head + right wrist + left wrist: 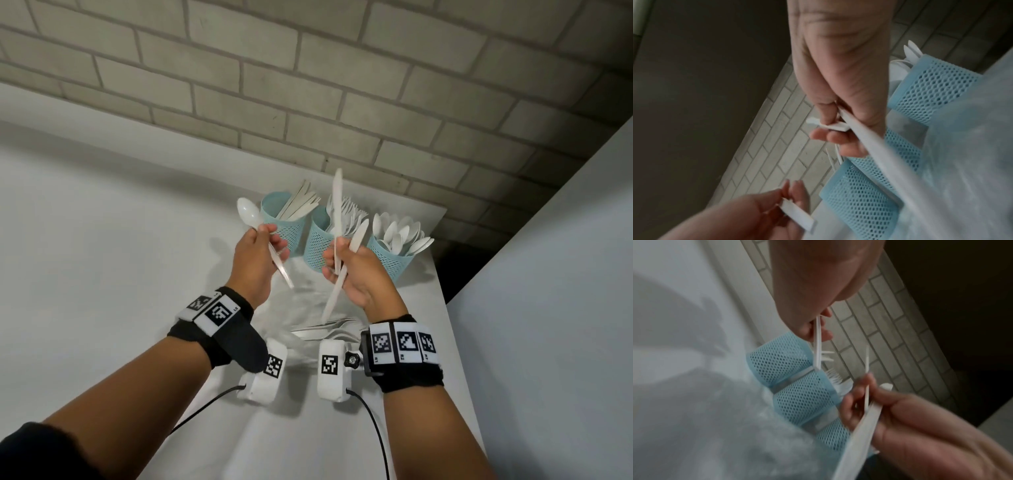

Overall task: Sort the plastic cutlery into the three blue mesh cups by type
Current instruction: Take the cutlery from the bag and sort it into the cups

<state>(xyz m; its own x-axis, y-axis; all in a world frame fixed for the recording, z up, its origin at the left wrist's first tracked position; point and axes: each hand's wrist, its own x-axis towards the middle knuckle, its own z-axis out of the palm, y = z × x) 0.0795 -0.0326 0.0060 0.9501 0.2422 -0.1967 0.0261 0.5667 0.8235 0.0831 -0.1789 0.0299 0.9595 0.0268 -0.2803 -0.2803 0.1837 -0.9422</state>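
Holding knives, left cup [286,228], forks (middle) [346,210], spoons right [400,233]

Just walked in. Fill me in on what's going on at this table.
A person is sorting white plastic cutlery into three blue mesh cups. The left hand holds a spoon; the right hand grips two knives. The left cup has knives, the middle cup forks, the right cup spoons. A few unsorted pieces lie on the table.
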